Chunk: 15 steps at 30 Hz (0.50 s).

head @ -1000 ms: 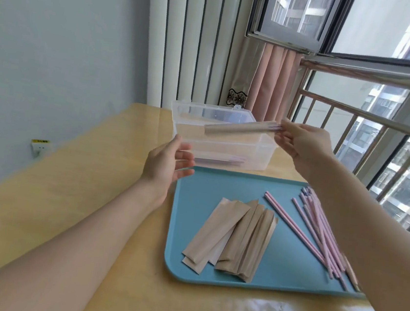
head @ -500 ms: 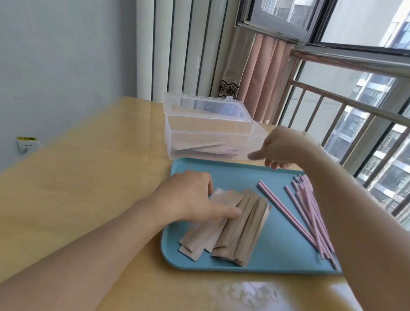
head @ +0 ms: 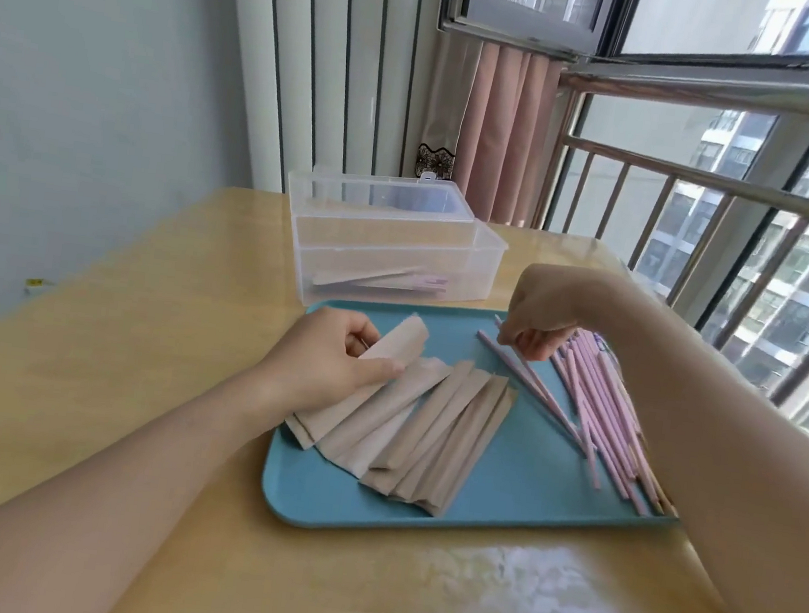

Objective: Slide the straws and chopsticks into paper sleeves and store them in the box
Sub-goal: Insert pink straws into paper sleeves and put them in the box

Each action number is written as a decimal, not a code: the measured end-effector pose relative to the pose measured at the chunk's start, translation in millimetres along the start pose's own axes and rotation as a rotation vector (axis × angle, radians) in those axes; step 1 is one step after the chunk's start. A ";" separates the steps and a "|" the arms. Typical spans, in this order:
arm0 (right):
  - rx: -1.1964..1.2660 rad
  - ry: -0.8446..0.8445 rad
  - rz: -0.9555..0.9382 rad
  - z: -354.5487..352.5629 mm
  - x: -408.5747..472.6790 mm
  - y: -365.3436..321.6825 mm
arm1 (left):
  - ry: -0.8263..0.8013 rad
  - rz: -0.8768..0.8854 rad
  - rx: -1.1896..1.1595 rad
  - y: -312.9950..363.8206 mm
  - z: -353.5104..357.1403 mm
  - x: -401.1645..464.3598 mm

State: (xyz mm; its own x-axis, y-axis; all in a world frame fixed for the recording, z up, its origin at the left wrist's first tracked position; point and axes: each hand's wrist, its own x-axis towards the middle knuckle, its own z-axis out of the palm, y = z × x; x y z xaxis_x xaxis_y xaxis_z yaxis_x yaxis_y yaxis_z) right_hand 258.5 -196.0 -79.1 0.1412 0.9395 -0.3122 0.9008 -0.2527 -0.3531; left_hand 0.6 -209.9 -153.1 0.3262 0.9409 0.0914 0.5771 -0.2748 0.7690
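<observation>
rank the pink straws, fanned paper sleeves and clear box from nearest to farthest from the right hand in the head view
1. Pink straws, under the right hand
2. Paper sleeves, mid-tray to its left
3. Clear box, behind the tray

One tray (head: 510,515), one clear box (head: 392,259), two hands; sleeves, straws uncountable.

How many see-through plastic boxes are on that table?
1. The clear box stands at the table's far side, just behind the blue tray, its lid open, with a few filled sleeves inside.
</observation>
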 end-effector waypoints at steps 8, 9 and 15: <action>0.952 0.132 -0.410 -31.4 -9.4 1.8 | -0.217 -0.124 -0.679 15.7 -1.3 -10.4; 1.030 0.165 -0.440 -29.9 -10.1 -2.6 | -0.238 -0.138 -0.707 16.2 0.1 -11.3; 1.093 0.193 -0.374 -20.6 -8.1 -6.2 | -0.204 -0.173 -0.714 11.1 2.8 -6.5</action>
State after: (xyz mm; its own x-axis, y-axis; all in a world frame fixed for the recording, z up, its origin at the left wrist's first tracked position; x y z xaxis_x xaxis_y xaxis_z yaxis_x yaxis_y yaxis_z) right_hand 260.3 -197.2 -56.2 0.0871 0.9932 0.0775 0.0806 0.0705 -0.9942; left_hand 7.0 -219.7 -147.0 0.4468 0.8847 -0.1332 0.0308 0.1336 0.9906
